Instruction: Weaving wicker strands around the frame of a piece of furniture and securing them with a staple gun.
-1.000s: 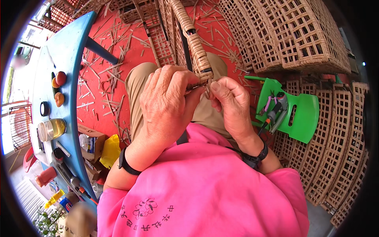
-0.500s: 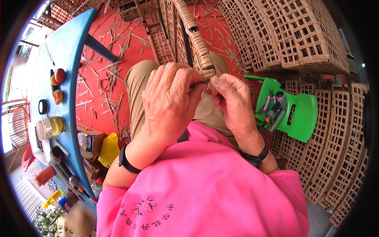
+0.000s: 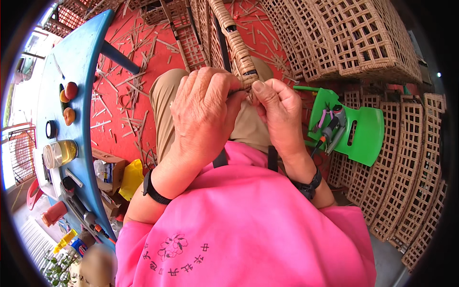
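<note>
A woven wicker frame (image 3: 235,43) comes toward me from the top, its thick edge wound with tan rattan strip and a dark bar showing in gaps. My left hand (image 3: 203,112) is closed at the near end of that edge, knuckles up, its fingertips hidden behind the hand. From the other side my right hand (image 3: 282,110) pinches at the same end, thumb on top. Between thumb and fingers it seems to hold a short piece of rattan strip, mostly hidden. Both hands nearly meet just above my lap.
A blue table (image 3: 79,110) at left holds fruit, a jar (image 3: 60,154) and a power tool (image 3: 79,205). At right, a green chair (image 3: 368,131) carries pliers and another tool (image 3: 333,124). Woven wicker panels (image 3: 344,43) stand beyond it. Strip offcuts litter the red floor (image 3: 124,105).
Both hands stay at the frame's end, with only slight shifts of the fingers. The whole view has moved slightly.
</note>
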{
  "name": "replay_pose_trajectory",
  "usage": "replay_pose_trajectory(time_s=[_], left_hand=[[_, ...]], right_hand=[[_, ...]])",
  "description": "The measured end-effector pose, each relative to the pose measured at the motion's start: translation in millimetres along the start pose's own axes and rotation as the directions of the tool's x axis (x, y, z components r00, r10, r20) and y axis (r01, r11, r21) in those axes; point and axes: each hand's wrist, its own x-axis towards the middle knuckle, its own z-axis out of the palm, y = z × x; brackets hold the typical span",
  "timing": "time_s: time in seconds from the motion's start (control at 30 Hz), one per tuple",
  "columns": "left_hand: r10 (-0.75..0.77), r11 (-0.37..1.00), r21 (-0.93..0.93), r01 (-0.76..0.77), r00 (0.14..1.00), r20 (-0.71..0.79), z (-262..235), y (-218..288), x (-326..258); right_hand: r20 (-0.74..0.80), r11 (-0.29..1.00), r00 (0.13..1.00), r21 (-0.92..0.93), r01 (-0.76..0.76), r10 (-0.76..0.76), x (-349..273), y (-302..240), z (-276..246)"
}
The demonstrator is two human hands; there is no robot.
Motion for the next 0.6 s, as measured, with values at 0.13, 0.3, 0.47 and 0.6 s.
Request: replay_pose_trajectory(time_s=[0.13,0.3,0.47,0.6], left_hand=[[-0.003,1.000,-0.005,0.003,1.000,-0.006,1.1,1.2,0.3],[-0.008,1.000,-0.001,0.008,1.000,-0.013,0.5,1.6,-0.7],[-0.021,1.000,0.011,0.021,1.000,0.001,-1.3,0.7,-2.1],[-0.011,1.000,0.009,0.011,1.000,0.005,-1.4,0.5,-2.3]], right_hand=[[-0.061,0.996,0.997,-0.078,0.046,-0.051,1.5,-0.9,7.7],[-0.074,0.998,0.996,-0.038,0.046,-0.049,3.7,-6.3,8.2],[0.003,0.998,1.000,-0.055,-0.018,0.018,-8.8,-5.9,-1.4],[-0.038,0.997,0.997,-0.005,-0.074,0.074,-16.0,-2.4,-2.2]])
